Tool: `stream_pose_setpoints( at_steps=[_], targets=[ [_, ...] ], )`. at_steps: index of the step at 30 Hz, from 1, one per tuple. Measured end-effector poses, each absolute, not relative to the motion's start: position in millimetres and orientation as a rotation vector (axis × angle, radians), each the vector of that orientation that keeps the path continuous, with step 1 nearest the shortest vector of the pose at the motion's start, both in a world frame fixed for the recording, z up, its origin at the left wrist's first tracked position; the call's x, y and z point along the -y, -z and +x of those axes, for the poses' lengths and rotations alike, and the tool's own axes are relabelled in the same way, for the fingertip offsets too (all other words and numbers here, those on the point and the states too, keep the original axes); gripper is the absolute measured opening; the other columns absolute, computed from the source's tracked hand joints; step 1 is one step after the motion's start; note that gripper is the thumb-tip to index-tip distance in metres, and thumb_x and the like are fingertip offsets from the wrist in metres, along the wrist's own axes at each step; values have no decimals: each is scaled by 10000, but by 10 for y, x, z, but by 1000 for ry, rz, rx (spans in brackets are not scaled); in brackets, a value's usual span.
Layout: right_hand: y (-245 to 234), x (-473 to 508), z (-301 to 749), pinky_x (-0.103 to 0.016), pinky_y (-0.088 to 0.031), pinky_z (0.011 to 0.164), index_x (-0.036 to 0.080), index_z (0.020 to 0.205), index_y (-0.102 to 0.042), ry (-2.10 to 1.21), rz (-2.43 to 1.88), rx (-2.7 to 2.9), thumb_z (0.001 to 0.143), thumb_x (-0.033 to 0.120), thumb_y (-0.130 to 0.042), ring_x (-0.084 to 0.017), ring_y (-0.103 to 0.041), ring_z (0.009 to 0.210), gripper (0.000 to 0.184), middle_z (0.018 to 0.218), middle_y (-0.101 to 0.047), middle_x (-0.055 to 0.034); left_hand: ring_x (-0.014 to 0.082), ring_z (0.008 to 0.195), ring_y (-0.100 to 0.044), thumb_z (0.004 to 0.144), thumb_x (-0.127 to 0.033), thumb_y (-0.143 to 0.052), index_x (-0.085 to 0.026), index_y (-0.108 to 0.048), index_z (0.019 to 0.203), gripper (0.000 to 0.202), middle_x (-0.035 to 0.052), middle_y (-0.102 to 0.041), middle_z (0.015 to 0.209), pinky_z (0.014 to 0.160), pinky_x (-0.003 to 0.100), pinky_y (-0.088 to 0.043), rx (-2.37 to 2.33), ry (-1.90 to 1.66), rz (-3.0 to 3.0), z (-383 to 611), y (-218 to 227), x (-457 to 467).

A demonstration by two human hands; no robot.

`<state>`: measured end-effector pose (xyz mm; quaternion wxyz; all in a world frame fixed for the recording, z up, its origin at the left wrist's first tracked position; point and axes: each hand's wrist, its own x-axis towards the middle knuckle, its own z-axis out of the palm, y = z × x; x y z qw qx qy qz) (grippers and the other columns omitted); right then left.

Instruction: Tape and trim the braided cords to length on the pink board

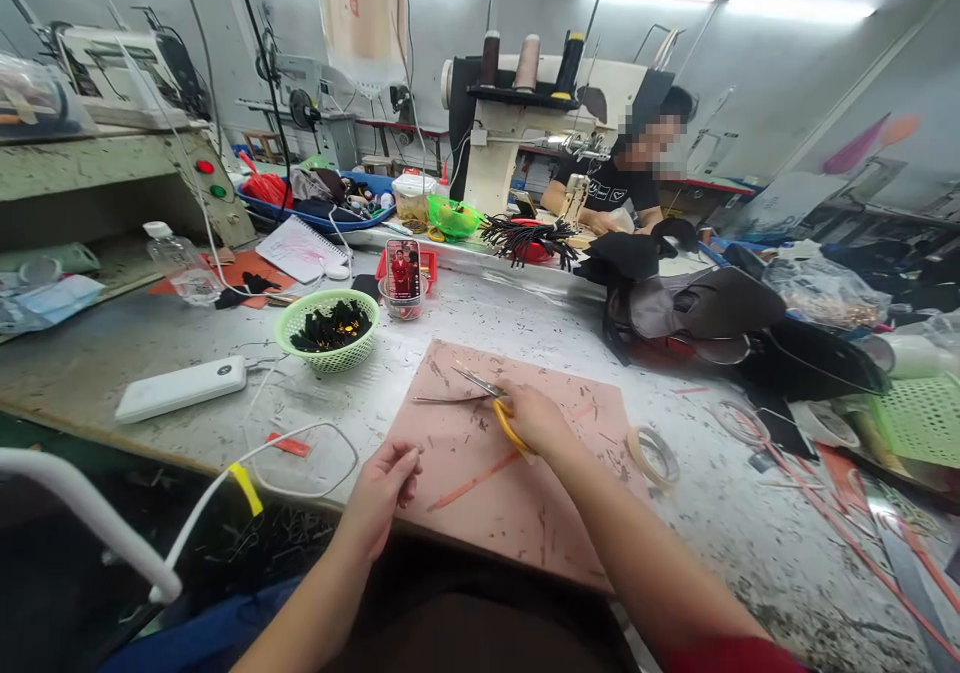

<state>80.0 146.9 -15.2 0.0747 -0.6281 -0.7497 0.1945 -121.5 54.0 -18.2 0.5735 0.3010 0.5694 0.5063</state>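
My right hand (534, 418) is closed around the yellow handles of a pair of scissors (478, 383). The blades are spread apart and point left over a pinkish board (450, 433). At the board's near left edge is my left hand (386, 488), its fingers curled in and the thumb against them; whatever they might hold is hidden. An orange strip (476, 483) lies on the board between the hands, among small dark scraps. Beyond my left hand stands a light green basket (328, 331) holding black pieces with yellow bits.
A roll of tape (654, 455) lies right of the board. Left are a white power bank (181, 389) and looping cable. A phone (404, 268) leans upright behind. Dark caps (690, 303) pile up at right. Across the table, a person (622, 178) sits by a sewing machine (495, 143).
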Motion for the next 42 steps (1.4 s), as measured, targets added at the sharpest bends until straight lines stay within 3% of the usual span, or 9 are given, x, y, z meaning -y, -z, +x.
stream_pose_setpoints(
  at_steps=[6, 8, 13, 19, 27, 30, 33, 39, 42],
  targets=[
    [127, -1792, 605, -306, -402, 749, 240, 1183, -500, -620, -1677, 2269, 747, 158, -524, -233, -545, 931, 444, 979, -592, -90, 48, 397, -389, 560, -377, -652, -167, -551, 678, 261, -66, -503, 531, 397, 173, -246, -1313, -1073, 756, -1062, 229, -507],
    [83, -1639, 573, -287, -423, 716, 251, 1200, -463, -683, -1612, 2249, 759, 181, -523, -199, -572, 865, 451, 927, -607, -57, 57, 413, -396, 560, -365, -651, -169, -562, 703, 259, -70, -489, 523, 403, 176, -250, -1317, -1053, 766, -1042, 219, -492],
    [59, -940, 653, -256, -451, 606, 251, 1123, -444, -1340, -1181, 1832, 703, 180, -560, -129, -574, 644, 442, 712, -593, 35, 83, 496, -460, 587, -326, -661, -184, -524, 688, 222, -61, -515, 574, 466, 196, -340, -1273, -986, 870, -904, 158, -438],
    [70, -504, 951, -267, -434, 591, 236, 1052, -442, -1464, -1195, 1508, 652, 221, -634, -122, -535, 613, 444, 671, -542, 48, 95, 514, -477, 628, -286, -623, -190, -485, 644, 169, -58, -491, 595, 505, 228, -386, -1165, -888, 1096, -643, 166, -386],
    [93, -370, 1220, -281, -439, 628, 224, 1114, -428, -1291, -1373, 1618, 689, 378, -614, -148, -555, 644, 489, 700, -569, 23, 108, 518, -480, 651, -251, -587, -197, -488, 637, 113, -56, -479, 573, 535, 249, -404, -1092, -817, 1254, -468, 182, -334],
    [98, -333, 1450, -296, -409, 591, 224, 1139, -456, -905, -1834, 1744, 730, 381, -561, -186, -561, 606, 450, 643, -574, 11, 110, 514, -487, 647, -260, -589, -196, -496, 645, 114, -49, -490, 591, 534, 254, -409, -1126, -807, 1244, -458, 176, -335],
    [158, -264, 1798, -334, -404, 626, 217, 1118, -501, -531, -2290, 1733, 730, 375, -554, -266, -607, 713, 422, 759, -646, -67, 111, 511, -478, 624, -288, -603, -195, -506, 641, 135, -52, -480, 586, 524, 254, -413, -1175, -814, 1206, -470, 175, -344],
    [373, -49, 2576, -339, -420, 847, 203, 1232, -467, -589, -2203, 1880, 658, 163, -510, -239, -566, 1031, 578, 1160, -594, -93, 101, 493, -470, 607, -314, -610, -192, -510, 634, 161, -54, -486, 582, 471, 237, -394, -1171, -788, 1182, -442, 191, -385],
    [356, -30, 2728, -353, -415, 880, 197, 1227, -503, -599, -2266, 1882, 631, 102, -494, -240, -549, 1064, 604, 1167, -590, -94, 100, 483, -475, 597, -334, -616, -194, -497, 634, 188, -59, -481, 565, 456, 228, -381, -1162, -769, 1136, -395, 181, -409]
  ],
)
